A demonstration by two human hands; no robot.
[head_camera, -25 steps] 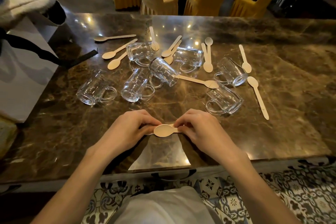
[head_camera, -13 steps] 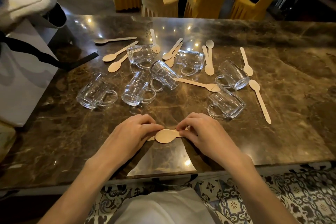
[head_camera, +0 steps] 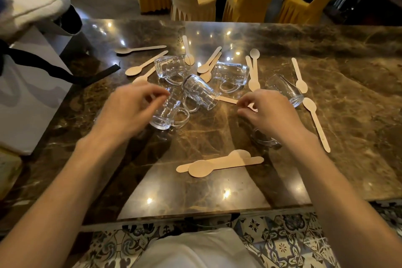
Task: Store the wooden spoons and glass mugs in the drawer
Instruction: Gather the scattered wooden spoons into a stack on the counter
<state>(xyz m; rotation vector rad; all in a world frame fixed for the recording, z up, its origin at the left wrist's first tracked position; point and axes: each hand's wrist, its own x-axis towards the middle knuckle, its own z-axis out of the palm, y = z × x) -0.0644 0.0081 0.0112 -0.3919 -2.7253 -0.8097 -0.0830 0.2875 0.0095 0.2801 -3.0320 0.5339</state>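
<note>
Two wooden spoons point(head_camera: 217, 163) lie stacked on the marble table point(head_camera: 326, 169) near its front edge, with no hand on them. Several glass mugs lie on their sides in the middle, among them one point(head_camera: 167, 113) beside my left hand point(head_camera: 130, 109) and one point(head_camera: 200, 91) behind it. My left hand hovers blurred over the mugs, its fingers loosely curled and holding nothing. My right hand point(head_camera: 269, 113) is over a spoon point(head_camera: 227, 99) that runs out from a mug, thumb and forefinger apart at its bowl end. Another mug point(head_camera: 263, 140) is partly hidden under my right wrist. No drawer is in view.
More wooden spoons are scattered at the back and right, one long spoon point(head_camera: 315, 122) right of my right hand. A white bag point(head_camera: 28, 98) with a black strap stands at the table's left edge. Yellow-covered chairs point(head_camera: 191, 4) line the far side.
Both hands let go of the stacked spoons near the front edge and moved forward, the left toward the mugs, the right toward the spoon by the middle mug.
</note>
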